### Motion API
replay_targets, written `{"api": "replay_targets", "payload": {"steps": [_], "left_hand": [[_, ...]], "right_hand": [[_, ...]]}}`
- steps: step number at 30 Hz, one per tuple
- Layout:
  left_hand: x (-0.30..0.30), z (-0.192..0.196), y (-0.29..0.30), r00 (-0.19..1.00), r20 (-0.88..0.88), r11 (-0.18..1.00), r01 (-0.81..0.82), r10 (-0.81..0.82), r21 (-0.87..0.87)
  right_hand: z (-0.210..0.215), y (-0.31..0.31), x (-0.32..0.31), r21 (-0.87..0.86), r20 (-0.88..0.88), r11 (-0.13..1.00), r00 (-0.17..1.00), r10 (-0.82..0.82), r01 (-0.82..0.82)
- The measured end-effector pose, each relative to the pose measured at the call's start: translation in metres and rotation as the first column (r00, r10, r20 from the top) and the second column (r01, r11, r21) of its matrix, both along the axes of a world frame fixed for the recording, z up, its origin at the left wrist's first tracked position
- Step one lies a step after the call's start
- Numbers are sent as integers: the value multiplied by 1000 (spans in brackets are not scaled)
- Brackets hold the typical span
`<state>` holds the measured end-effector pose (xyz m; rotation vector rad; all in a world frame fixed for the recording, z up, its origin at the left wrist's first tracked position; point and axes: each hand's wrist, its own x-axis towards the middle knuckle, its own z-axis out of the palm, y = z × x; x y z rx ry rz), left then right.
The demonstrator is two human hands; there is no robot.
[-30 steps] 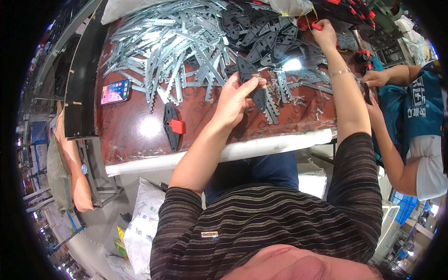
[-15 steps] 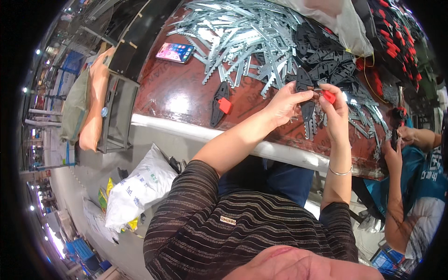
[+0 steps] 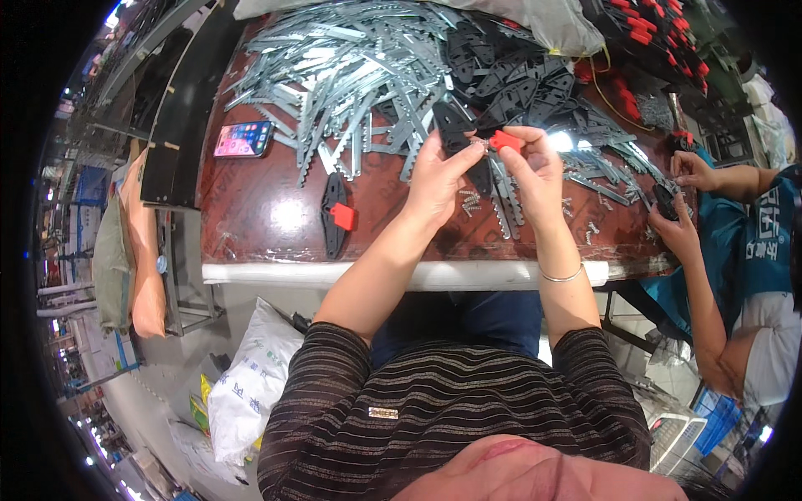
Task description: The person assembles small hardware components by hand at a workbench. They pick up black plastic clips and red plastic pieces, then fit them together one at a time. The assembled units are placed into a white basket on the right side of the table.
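My left hand grips a black plastic holder, long and pointed, tilted above the table. Between thumb and fingers, my right hand pinches a red plastic tab. A small coil spring shows between the left thumb tip and the tab; which hand bears it I cannot tell. Below the hands, toothed metal strips extend toward me; whether they join the holder is hidden. Loose springs lie beside my left wrist. Another black holder with a red tab rests on the table to the left.
A big heap of toothed metal strips covers the table's far side, beside piled black holders. A phone lies at the left. At the right, a co-worker's hands handle a dark part. A white sack stands on the floor.
The whole view has shifted, so the table sits further left. My right hand has brought the red tab closer to the holder and my left thumb. Both hands keep their hold.
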<state>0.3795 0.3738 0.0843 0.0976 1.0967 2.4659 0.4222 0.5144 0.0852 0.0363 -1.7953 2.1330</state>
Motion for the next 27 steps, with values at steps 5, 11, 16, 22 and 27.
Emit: {"api": "replay_targets", "payload": {"steps": [5,11,16,22,27], "left_hand": [[-2,-6,2,998,-57,1000,6,-6,11],[-2,-4,1,995,-96,999,-27,25,-24],[-2,-3,-1,988,-156,997,-30,20,-65],[0,-2,-1,962,-275,977,-61,3,-205],[0,-8,-2,951,-308,974,-33,-39,-224]], "right_hand": [[2,-1,1,-7,-9,1000,1000,23,-23],[-1,-2,2,45,-9,999,1000,8,-8],[0,2,3,4,14,998,998,66,-66],[3,4,4,-42,87,994,991,101,-98],[0,5,3,-67,117,991,986,121,-113]]}}
